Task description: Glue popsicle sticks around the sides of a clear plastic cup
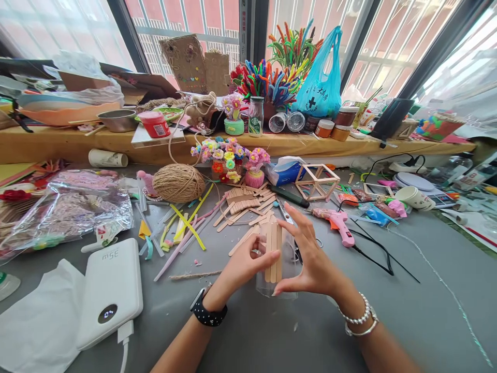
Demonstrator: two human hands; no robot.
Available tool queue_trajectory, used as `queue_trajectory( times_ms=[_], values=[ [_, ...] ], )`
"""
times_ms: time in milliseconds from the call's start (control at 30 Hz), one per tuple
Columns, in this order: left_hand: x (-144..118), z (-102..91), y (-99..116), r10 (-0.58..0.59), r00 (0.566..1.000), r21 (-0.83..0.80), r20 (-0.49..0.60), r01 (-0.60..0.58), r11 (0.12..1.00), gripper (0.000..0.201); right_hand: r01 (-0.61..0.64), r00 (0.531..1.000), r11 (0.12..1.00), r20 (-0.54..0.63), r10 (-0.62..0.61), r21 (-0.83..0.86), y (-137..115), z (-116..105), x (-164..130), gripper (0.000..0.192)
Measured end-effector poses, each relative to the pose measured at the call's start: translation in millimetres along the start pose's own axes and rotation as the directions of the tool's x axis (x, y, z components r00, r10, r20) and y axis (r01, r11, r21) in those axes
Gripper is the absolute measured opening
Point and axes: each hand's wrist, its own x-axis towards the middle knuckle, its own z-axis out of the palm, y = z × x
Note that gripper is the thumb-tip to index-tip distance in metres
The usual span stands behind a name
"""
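Observation:
Both my hands meet over the grey table around a clear plastic cup (287, 259) with wooden craft sticks (274, 254) stuck upright on its side. My left hand (243, 267), with a black watch at the wrist, presses its fingertips on the sticks. From the right, my right hand (310, 259), wearing silver bracelets, grips the cup with fingers spread. A loose pile of craft sticks (243, 204) lies just beyond the hands.
A ball of twine (178, 182), pipe cleaners (186, 223), a pink glue gun (337, 223) with black cord, scissors (287, 215), a white power bank (111, 290) and a plastic bag (66, 210) surround the hands. A wooden frame cube (316, 181) and a cluttered shelf (233, 142) stand behind.

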Motion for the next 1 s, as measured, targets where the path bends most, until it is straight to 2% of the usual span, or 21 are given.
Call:
queue_trajectory(
  times_ms=[100,367,500,700,867,1000],
  values=[
    [1,-0.2,-4,0.012,1.0,0.021,-0.017,-0.012,1.0,0.059,0.002,1.0,1.0,0.03,-0.002,-0.003,1,2,-1,0.104],
    [0,3.8,-7,0.03,0.998,0.003,0.048,-0.03,1.0,0.049,-0.014,0.998,0.996,0.068,0.008,0.087,2,2,-1,0.094],
    [0,5.7,-9,0.039,0.997,-0.011,0.07,-0.039,0.999,0.047,-0.022,0.997,0.995,0.081,0.014,0.099,2,0,-1,0.095],
    [1,7.6,-13,0.031,0.997,0.043,0.073,-0.034,0.999,0.046,-0.013,0.985,0.996,0.171,-0.003,0.088,1,-1,-2,0.098],
    [-1,5.8,-9,0.021,0.999,0.061,0.03,-0.023,0.998,0.049,-0.021,0.992,0.998,0.124,0.013,0.06,0,-2,-1,0.105],
    [-2,5.5,-8,0.032,0.998,0.051,0.054,-0.035,0.998,0.05,-0.009,0.994,0.997,0.105,0.001,0.079,0,-3,0,0.097]
  ],
)
